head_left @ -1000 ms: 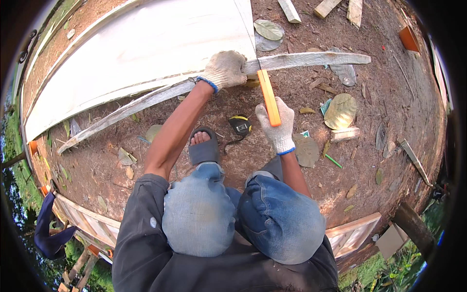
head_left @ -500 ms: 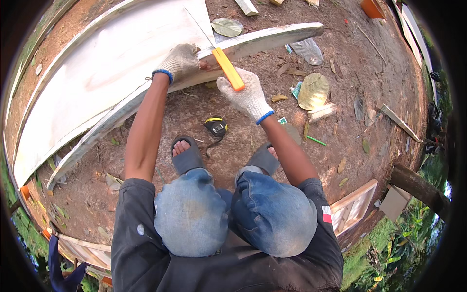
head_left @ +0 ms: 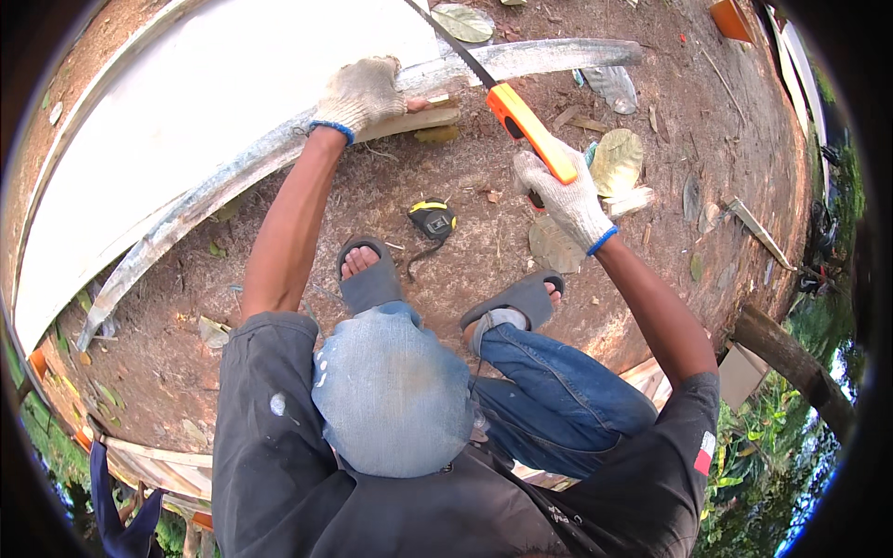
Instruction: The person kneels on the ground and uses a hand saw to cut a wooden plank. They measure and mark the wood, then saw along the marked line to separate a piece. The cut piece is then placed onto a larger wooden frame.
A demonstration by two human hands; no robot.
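Observation:
My left hand, in a pale knit glove with a blue cuff, grips a long whitish wooden batten lying along the edge of a large white board. Its fingers close over the wood near a shorter piece beneath. My right hand, gloved alike, holds the orange handle of a handsaw; the dark toothed blade crosses the batten to the right of my left hand. A black and yellow tape measure lies on the dirt between my arms.
My sandalled feet rest on dirt strewn with dry leaves and wood scraps. An orange object is at the far right rear. A dark log juts in at the lower right, and dark blue cloth shows at lower left.
My right hand and the saw have moved rightward, away from my body's middle, with the handle drawn back from my left hand. My right leg has shifted outward. The view has also shifted.

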